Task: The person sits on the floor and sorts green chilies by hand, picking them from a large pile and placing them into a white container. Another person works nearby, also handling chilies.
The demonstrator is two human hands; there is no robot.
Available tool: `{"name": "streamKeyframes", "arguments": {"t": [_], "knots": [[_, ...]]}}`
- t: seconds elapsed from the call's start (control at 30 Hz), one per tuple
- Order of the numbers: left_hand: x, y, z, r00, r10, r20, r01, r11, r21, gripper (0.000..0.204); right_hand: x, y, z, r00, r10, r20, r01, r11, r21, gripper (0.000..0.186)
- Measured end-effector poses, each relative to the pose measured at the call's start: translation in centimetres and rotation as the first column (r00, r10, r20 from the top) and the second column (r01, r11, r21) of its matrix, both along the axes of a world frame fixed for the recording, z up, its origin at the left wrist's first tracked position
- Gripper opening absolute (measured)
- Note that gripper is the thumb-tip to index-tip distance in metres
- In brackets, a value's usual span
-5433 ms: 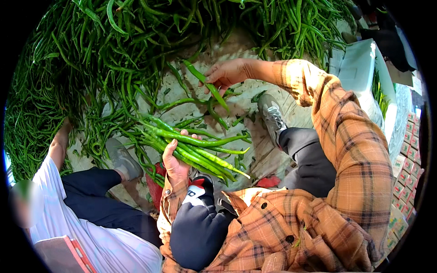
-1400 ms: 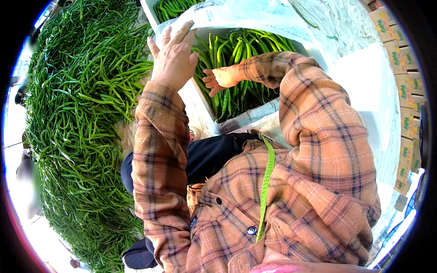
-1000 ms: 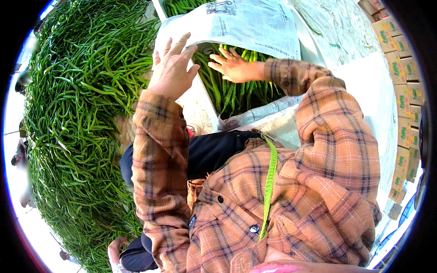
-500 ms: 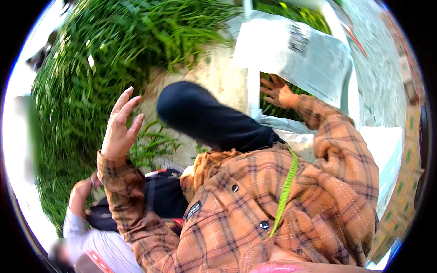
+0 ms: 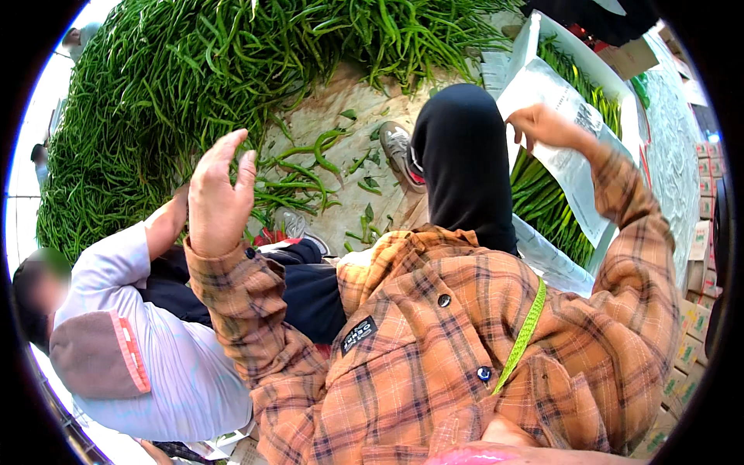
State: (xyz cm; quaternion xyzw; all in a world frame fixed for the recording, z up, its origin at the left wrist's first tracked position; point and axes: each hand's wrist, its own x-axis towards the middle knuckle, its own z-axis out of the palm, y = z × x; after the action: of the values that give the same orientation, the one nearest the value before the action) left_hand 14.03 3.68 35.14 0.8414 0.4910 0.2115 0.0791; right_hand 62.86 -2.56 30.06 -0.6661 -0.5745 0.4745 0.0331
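Long green chili peppers form a big heap ahead and to the left. My left hand is raised before the heap, fingers stretched and thumb apart, holding nothing. At the right stands a white foam box filled with peppers. A printed paper sheet lies partly over them. My right hand is above the box at the sheet's left edge, with loosely bent fingers that are apart. Whether its fingertips touch the sheet is hard to see.
A co-worker in a pale shirt and brown cap sits close at my left, reaching toward the heap. My bent knee stands between heap and box. Loose peppers lie on the pale ground sheet. Cartons are stacked at far right.
My right hand has come out from under the paper sheet and up over the box. My left hand stays raised and open. The view has shifted, bringing more of the co-worker into sight.
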Motion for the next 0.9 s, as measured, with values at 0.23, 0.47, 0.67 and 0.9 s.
{"name": "streamKeyframes", "arguments": {"t": [0.23,0.47,0.67,0.9], "knots": [[3.5,-2.2,-2.1,0.907,-0.142,-0.396,0.075,0.981,-0.180,0.030,-13.4,21.4,-7.2,0.800,0.600,-0.022,-0.578,0.779,0.243,0.025],[6.7,-6.4,-5.3,0.741,-0.612,-0.278,0.308,0.677,-0.669,0.042,-29.5,28.0,-23.9,0.432,0.850,0.301,-0.902,0.413,0.127,0.020],[7.1,-3.9,-5.3,0.796,-0.390,-0.462,0.124,0.853,-0.506,0.046,-30.9,26.4,-34.4,0.449,0.795,0.408,-0.893,0.385,0.233,0.029],[6.6,-3.1,-5.0,0.772,-0.459,-0.440,0.123,0.786,-0.606,0.047,-30.5,26.5,-35.7,0.704,0.706,0.077,-0.695,0.662,0.281,0.029]]}}
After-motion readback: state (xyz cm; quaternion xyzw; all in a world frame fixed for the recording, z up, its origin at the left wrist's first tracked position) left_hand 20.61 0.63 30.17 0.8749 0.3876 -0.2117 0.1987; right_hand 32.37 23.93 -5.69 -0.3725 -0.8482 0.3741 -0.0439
